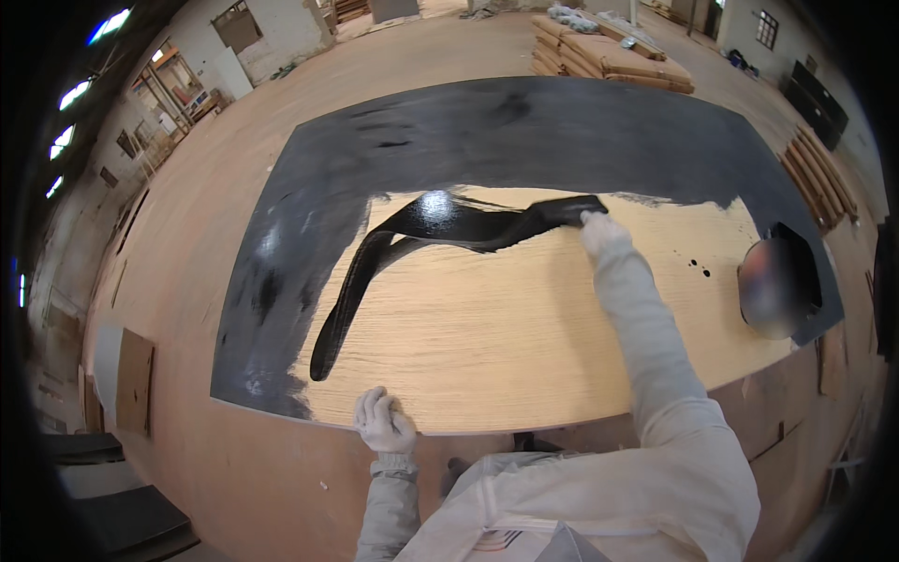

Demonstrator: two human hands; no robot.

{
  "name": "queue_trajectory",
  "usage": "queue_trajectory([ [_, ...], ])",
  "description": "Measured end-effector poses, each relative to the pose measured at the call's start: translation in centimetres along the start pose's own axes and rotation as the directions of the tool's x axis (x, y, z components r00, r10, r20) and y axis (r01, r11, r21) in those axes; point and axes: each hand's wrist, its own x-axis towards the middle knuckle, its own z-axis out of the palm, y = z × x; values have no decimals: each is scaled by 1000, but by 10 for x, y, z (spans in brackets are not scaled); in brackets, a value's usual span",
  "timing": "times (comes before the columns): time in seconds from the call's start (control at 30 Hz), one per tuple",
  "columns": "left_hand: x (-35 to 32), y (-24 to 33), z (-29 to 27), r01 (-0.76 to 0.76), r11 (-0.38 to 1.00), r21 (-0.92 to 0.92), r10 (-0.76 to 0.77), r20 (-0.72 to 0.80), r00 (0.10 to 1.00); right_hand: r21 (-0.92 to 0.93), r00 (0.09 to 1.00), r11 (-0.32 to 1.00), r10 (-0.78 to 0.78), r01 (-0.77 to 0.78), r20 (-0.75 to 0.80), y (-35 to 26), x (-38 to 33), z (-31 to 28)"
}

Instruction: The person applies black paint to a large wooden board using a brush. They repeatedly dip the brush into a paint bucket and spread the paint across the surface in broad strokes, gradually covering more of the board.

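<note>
A large wooden board (pixel 468 347) lies flat in front of me, its far and left parts coated in black paint (pixel 365 140). A wet, thick black streak (pixel 449 223) curves across the bare wood. My right hand (pixel 602 231), gloved in white, reaches far over the board and closes on a small black, paint-covered applicator (pixel 582 208) at the streak's right end. Its exact kind is hidden by the paint. My left hand (pixel 385 421), also gloved, rests at the near edge with loosely bent fingers and holds nothing.
A dark rounded container (pixel 779 286), partly blurred, stands on the board's right side near several black drops (pixel 699 269). Stacked brown panels (pixel 599 54) lie beyond the board, with more panels (pixel 817 178) at right. Dark boards (pixel 136 520) sit at lower left.
</note>
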Motion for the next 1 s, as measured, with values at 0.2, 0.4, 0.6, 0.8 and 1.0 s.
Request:
queue_trajectory([
  [0.2, 4, -8, 7, -61, 994, -89, 58, -40, 998, -63, 997, 995, 77, -78, -20, -34, 20, 12],
  [0.4, 13, -5, 0, -113, 979, -167, 110, -26, 994, 44, 928, 930, -361, 366, -91, -196, -111, 89],
  [0.6, -23, -24, -34, -204, 906, -370, 266, 122, 956, 30, 725, 776, -602, 631, 334, -273, -288, 64],
  [0.8, -35, -35, -44, -245, 826, -507, 353, 127, 927, -125, 886, 879, -446, 460, 124, -189, -185, 55],
  [1.0, -11, -28, -48, -207, 848, -488, 333, 186, 924, -148, 954, 943, -297, 298, 31, -195, -207, 70],
])
